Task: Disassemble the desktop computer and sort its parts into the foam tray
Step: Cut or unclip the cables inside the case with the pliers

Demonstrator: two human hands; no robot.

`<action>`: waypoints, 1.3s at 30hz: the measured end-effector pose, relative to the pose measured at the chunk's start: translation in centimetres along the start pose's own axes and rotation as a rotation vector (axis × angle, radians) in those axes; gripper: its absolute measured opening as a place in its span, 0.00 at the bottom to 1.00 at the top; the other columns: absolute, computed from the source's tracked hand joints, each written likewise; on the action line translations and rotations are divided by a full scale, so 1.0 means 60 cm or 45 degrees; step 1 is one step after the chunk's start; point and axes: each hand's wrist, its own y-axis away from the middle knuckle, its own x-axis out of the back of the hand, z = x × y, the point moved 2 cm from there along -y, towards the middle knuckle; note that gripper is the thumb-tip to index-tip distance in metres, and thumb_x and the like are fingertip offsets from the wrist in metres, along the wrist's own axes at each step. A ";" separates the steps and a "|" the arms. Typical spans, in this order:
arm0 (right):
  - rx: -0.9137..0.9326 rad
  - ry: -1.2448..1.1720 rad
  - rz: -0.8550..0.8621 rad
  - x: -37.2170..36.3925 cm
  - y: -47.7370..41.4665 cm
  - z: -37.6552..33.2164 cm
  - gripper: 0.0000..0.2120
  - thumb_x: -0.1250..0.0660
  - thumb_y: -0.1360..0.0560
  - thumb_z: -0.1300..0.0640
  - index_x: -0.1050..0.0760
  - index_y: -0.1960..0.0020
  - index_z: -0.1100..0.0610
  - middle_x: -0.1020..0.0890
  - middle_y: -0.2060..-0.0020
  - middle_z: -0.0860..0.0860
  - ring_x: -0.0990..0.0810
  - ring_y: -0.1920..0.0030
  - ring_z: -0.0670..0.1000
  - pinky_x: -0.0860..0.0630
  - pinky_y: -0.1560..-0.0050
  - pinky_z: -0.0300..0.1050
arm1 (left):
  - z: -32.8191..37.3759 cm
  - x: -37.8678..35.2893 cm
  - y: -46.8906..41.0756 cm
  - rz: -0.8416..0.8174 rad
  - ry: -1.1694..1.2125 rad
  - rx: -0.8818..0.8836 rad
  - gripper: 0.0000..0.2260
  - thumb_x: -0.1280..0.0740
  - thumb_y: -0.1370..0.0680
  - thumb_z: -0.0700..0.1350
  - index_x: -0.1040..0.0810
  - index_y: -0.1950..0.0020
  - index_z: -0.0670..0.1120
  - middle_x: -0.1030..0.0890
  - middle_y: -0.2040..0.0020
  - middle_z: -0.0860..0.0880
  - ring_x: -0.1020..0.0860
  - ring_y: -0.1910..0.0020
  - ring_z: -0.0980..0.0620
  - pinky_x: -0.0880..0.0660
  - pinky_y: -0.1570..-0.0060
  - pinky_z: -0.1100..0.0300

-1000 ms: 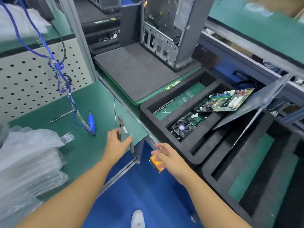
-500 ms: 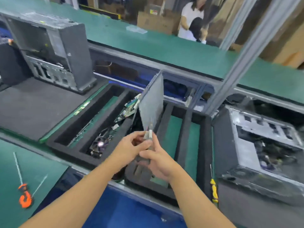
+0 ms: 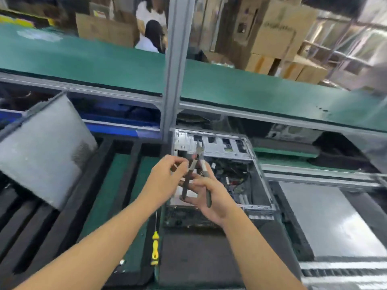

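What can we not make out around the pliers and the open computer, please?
Tips of the pliers, head view: small, blurred against the computer case frame.
Case's near-left interior: hidden by left hand and right hand.
Right hand's grip: blurred behind the handles.
Left compartments of the foam tray: covered by the grey side panel, cut by the left edge.

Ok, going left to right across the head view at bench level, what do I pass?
In order: grey side panel → foam tray → yellow-handled screwdriver → open computer case → flat grey panel. The left hand, right hand and the pliers they hold overlap the case, so unplaced.
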 end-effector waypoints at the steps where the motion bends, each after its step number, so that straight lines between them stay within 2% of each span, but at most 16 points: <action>1: -0.021 -0.012 0.052 0.038 0.004 -0.013 0.35 0.35 0.27 0.63 0.38 0.25 0.39 0.21 0.38 0.61 0.24 0.35 0.64 0.29 0.42 0.64 | 0.003 -0.034 -0.013 -0.056 -0.043 -0.001 0.05 0.35 0.20 0.50 0.22 0.51 0.60 0.20 0.55 0.57 0.23 0.56 0.64 0.30 0.58 0.70; 4: -0.034 -0.100 0.208 0.133 0.013 -0.045 0.31 0.39 0.23 0.64 0.39 0.24 0.45 0.21 0.40 0.63 0.24 0.37 0.67 0.28 0.40 0.65 | 0.000 -0.122 -0.045 -0.185 -0.142 0.096 0.05 0.34 0.20 0.47 0.22 0.48 0.57 0.20 0.56 0.59 0.23 0.60 0.63 0.32 0.65 0.70; 6: -0.038 -0.138 0.292 0.183 0.017 -0.062 0.29 0.43 0.20 0.65 0.40 0.24 0.45 0.21 0.41 0.64 0.22 0.40 0.67 0.27 0.41 0.64 | -0.011 -0.163 -0.063 -0.209 -0.234 0.160 0.06 0.34 0.21 0.45 0.23 0.47 0.56 0.20 0.54 0.58 0.23 0.59 0.60 0.31 0.62 0.65; 10: -0.007 -0.089 0.404 0.263 0.014 -0.089 0.29 0.45 0.20 0.67 0.41 0.25 0.43 0.22 0.39 0.66 0.22 0.39 0.68 0.30 0.35 0.67 | -0.045 -0.208 -0.091 -0.284 -0.433 0.192 0.09 0.34 0.22 0.42 0.23 0.44 0.53 0.21 0.50 0.55 0.23 0.55 0.61 0.30 0.57 0.69; 12: 0.020 0.019 0.445 0.289 0.010 -0.095 0.28 0.46 0.20 0.67 0.41 0.25 0.44 0.22 0.39 0.64 0.21 0.39 0.65 0.28 0.35 0.65 | -0.059 -0.218 -0.102 -0.331 -0.558 0.196 0.10 0.34 0.22 0.43 0.23 0.41 0.51 0.22 0.48 0.54 0.24 0.53 0.59 0.27 0.52 0.65; 15: 0.050 0.096 0.524 0.313 0.005 -0.089 0.29 0.47 0.20 0.69 0.41 0.25 0.45 0.21 0.39 0.64 0.21 0.39 0.64 0.25 0.37 0.61 | -0.071 -0.231 -0.123 -0.368 -0.741 0.132 0.12 0.35 0.21 0.46 0.25 0.37 0.49 0.24 0.44 0.53 0.23 0.49 0.54 0.24 0.46 0.55; 18: 0.129 0.066 0.683 0.325 0.005 -0.069 0.31 0.48 0.21 0.74 0.38 0.27 0.45 0.22 0.41 0.64 0.21 0.39 0.64 0.27 0.40 0.60 | -0.077 -0.255 -0.144 -0.486 -0.868 -0.005 0.13 0.36 0.20 0.49 0.26 0.36 0.50 0.25 0.40 0.53 0.24 0.45 0.52 0.26 0.44 0.55; 21: 0.239 -0.006 0.841 0.333 0.005 -0.058 0.30 0.50 0.21 0.75 0.34 0.35 0.43 0.22 0.44 0.62 0.20 0.43 0.60 0.29 0.46 0.57 | -0.088 -0.288 -0.161 -0.585 -0.730 0.016 0.13 0.36 0.20 0.48 0.25 0.36 0.49 0.24 0.38 0.53 0.24 0.42 0.52 0.27 0.43 0.58; 24: 0.287 -0.104 0.946 0.341 0.007 -0.049 0.27 0.49 0.21 0.74 0.38 0.28 0.50 0.22 0.44 0.61 0.19 0.43 0.62 0.23 0.45 0.54 | -0.095 -0.326 -0.174 -0.627 -0.382 0.177 0.12 0.36 0.19 0.49 0.25 0.36 0.51 0.22 0.44 0.55 0.21 0.53 0.56 0.27 0.58 0.71; 25: 0.301 -0.139 0.961 0.342 0.007 -0.047 0.26 0.49 0.20 0.73 0.39 0.26 0.54 0.21 0.45 0.61 0.19 0.43 0.63 0.22 0.45 0.54 | -0.097 -0.343 -0.178 -0.661 -0.303 0.216 0.14 0.36 0.20 0.50 0.26 0.34 0.53 0.22 0.44 0.55 0.22 0.54 0.59 0.29 0.59 0.71; 28: 0.324 -0.183 0.988 0.340 0.011 -0.045 0.23 0.49 0.19 0.72 0.37 0.26 0.59 0.19 0.46 0.60 0.20 0.41 0.64 0.20 0.46 0.53 | -0.097 -0.400 -0.190 -0.784 -0.035 0.383 0.22 0.34 0.20 0.51 0.31 0.27 0.51 0.26 0.32 0.51 0.26 0.38 0.56 0.30 0.41 0.61; 31: 0.328 -0.177 1.022 0.336 0.015 -0.047 0.24 0.50 0.19 0.72 0.38 0.26 0.57 0.20 0.43 0.60 0.22 0.37 0.63 0.21 0.46 0.49 | -0.093 -0.449 -0.196 -0.830 0.120 0.510 0.30 0.31 0.22 0.53 0.39 0.22 0.53 0.30 0.28 0.51 0.29 0.32 0.50 0.31 0.37 0.55; 34: 0.316 -0.185 1.063 0.336 0.016 -0.046 0.24 0.51 0.19 0.72 0.36 0.27 0.56 0.22 0.37 0.61 0.21 0.37 0.58 0.21 0.43 0.48 | -0.098 -0.483 -0.198 -0.896 0.174 0.601 0.22 0.34 0.21 0.54 0.33 0.27 0.54 0.21 0.39 0.54 0.23 0.42 0.51 0.26 0.44 0.53; 36: 0.318 -0.189 1.083 0.337 0.015 -0.045 0.23 0.50 0.19 0.72 0.36 0.27 0.58 0.22 0.37 0.61 0.20 0.38 0.57 0.21 0.41 0.49 | -0.103 -0.492 -0.201 -0.877 0.177 0.603 0.10 0.36 0.20 0.52 0.24 0.41 0.50 0.17 0.49 0.51 0.21 0.48 0.49 0.24 0.46 0.52; 38: 0.328 -0.166 1.076 0.336 0.014 -0.043 0.21 0.49 0.19 0.71 0.36 0.28 0.58 0.21 0.39 0.61 0.20 0.39 0.57 0.22 0.40 0.51 | -0.112 -0.487 -0.208 -0.824 0.025 0.478 0.08 0.37 0.20 0.51 0.25 0.53 0.48 0.18 0.54 0.49 0.21 0.55 0.48 0.26 0.54 0.55; 39: 0.332 -0.157 1.067 0.336 0.014 -0.042 0.21 0.48 0.18 0.70 0.35 0.28 0.57 0.20 0.41 0.61 0.19 0.39 0.57 0.22 0.39 0.52 | -0.115 -0.482 -0.211 -0.787 -0.077 0.407 0.08 0.36 0.20 0.52 0.26 0.54 0.48 0.19 0.56 0.50 0.22 0.58 0.50 0.28 0.60 0.57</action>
